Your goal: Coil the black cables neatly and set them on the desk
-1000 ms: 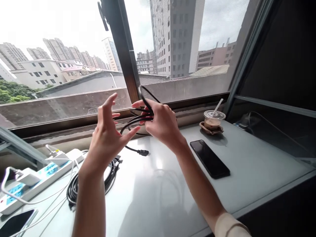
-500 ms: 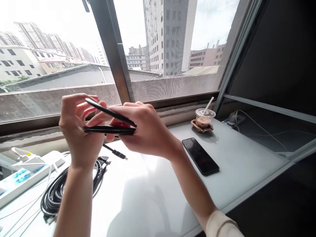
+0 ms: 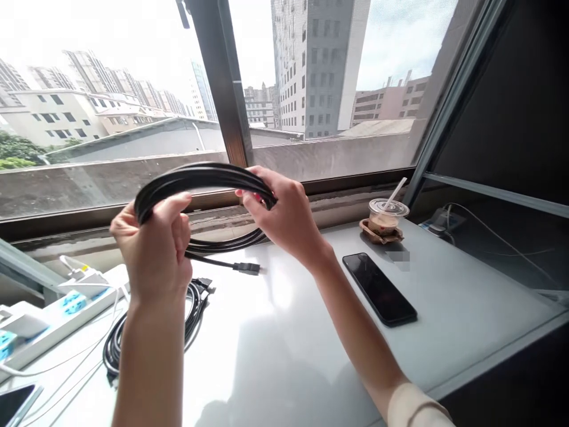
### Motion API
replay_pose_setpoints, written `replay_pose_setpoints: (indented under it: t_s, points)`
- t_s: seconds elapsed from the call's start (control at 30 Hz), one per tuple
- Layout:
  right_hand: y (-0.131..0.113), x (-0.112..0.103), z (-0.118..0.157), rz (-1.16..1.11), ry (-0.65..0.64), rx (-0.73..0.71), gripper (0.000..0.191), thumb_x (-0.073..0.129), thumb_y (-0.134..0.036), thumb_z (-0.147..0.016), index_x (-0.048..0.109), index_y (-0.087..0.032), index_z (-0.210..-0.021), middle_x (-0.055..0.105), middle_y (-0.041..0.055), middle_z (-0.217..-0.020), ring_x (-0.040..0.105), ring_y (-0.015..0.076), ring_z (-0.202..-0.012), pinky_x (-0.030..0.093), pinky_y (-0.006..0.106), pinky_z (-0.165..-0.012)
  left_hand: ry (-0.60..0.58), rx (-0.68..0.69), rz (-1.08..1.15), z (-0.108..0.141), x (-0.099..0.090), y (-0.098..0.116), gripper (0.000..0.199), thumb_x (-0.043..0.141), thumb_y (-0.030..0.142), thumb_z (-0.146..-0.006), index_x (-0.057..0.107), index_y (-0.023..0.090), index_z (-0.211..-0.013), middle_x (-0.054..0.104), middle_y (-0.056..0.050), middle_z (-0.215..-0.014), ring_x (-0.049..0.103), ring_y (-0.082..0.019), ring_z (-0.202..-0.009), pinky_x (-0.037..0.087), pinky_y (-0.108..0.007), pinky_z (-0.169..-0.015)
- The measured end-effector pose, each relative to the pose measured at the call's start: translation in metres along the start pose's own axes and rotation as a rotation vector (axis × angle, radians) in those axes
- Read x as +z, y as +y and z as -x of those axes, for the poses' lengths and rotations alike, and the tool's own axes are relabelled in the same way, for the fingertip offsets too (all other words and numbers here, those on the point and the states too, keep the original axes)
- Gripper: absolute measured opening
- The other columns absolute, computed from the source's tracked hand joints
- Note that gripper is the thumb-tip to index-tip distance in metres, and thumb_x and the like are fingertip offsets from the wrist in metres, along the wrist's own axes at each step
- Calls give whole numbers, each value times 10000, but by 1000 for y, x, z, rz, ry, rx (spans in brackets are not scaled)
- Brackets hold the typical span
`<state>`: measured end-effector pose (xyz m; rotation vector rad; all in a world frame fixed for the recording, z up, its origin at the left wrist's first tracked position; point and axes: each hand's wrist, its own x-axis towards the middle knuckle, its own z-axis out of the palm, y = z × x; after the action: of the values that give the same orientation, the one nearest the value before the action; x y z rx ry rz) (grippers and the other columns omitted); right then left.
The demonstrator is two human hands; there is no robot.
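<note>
A coiled black cable [image 3: 208, 173] is held up above the white table, its loops bunched into an arch on top and a thinner bundle hanging below. My left hand [image 3: 155, 249] is closed around the left side of the coil. On the right side, my right hand [image 3: 284, 207] grips the loops between thumb and fingers. One cable end with a black plug [image 3: 247, 268] hangs out below the coil, pointing right. Behind my left forearm lies a second coiled black cable [image 3: 195, 314] on the table.
A white power strip [image 3: 66, 314] with chargers and thin white cords sits at the left. Part of another device [image 3: 18, 403] shows at the lower left corner. To the right lie a black phone [image 3: 380, 289] and an iced drink cup [image 3: 386, 216] in a cardboard holder. A window stands behind the table [image 3: 466, 308].
The hands have moved apart, and the coil between them has turned from edge-on to an open arch. The view has shifted slightly, so the table's things appear farther right.
</note>
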<state>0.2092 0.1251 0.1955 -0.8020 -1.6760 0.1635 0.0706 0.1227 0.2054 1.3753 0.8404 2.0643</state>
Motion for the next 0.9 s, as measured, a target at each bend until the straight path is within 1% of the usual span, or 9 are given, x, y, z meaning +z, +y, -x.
replay_pose_setpoints:
  t_s: [0.1,0.17,0.27,0.33,0.4,0.5,0.63,0.73,0.9]
  points:
    - [3,7,-2,-299,38,149,204,476,-267,-890,622,-166,-989,644,-15,-686,594,89,-589,488,208,-577,-49,-187,120,4,2,8,419,585,95,-611,259,172,-360,226,101,-263,152,-10,-224,67,-196,-276]
    - [4,7,-3,-493,50,234,253,462,-351,-900,619,-171,-982,611,-41,-581,517,59,-421,422,172,-423,-127,-227,144,6,3,6,392,596,128,-647,293,176,-402,228,106,-288,169,-13,-228,110,-185,-276]
    - [5,1,-2,-593,59,274,241,521,-382,-868,606,-168,-941,580,-65,-502,414,38,-302,300,155,-306,-294,-226,7,4,2,-4,373,629,225,-700,369,182,-436,312,87,-330,432,-54,-306,340,-164,-364]
    - [9,-3,-2,-560,50,251,224,551,-369,-850,598,-166,-932,591,-65,-504,415,40,-296,288,153,-298,-304,-211,-111,1,1,-10,359,656,280,-707,417,177,-459,384,64,-362,580,-100,-441,427,-167,-463]
    - [13,-5,-2,-490,11,226,235,551,-368,-848,602,-161,-946,631,-43,-562,485,57,-348,367,162,-350,-265,-244,-107,0,-1,-12,386,660,323,-707,395,180,-465,356,71,-351,533,-89,-382,375,-161,-395]
    - [17,-7,-2,-258,-19,238,247,519,-365,-861,648,-162,-917,687,12,-708,632,112,-570,491,213,-541,-228,-322,44,2,-2,-8,467,656,319,-686,270,198,-453,217,108,-325,227,-21,-236,139,-171,-269]
    - [13,-9,3,174,-62,303,206,545,-329,-840,702,-196,-848,693,15,-704,654,163,-695,467,253,-630,-141,-309,159,6,-3,1,496,662,220,-633,205,193,-441,186,115,-330,138,2,-252,68,-170,-273]
    - [4,-10,8,162,-146,326,181,558,-268,-840,706,-187,-905,687,3,-657,657,154,-650,458,240,-611,-139,-302,221,7,-4,6,528,637,204,-648,160,184,-421,162,109,-316,128,4,-244,64,-175,-277]
    - [-7,-9,9,15,-31,208,230,532,-325,-884,702,-169,-891,706,17,-727,679,139,-647,487,226,-634,-180,-303,285,9,-4,11,576,609,195,-702,130,155,-385,151,88,-287,141,1,-222,73,-185,-284]
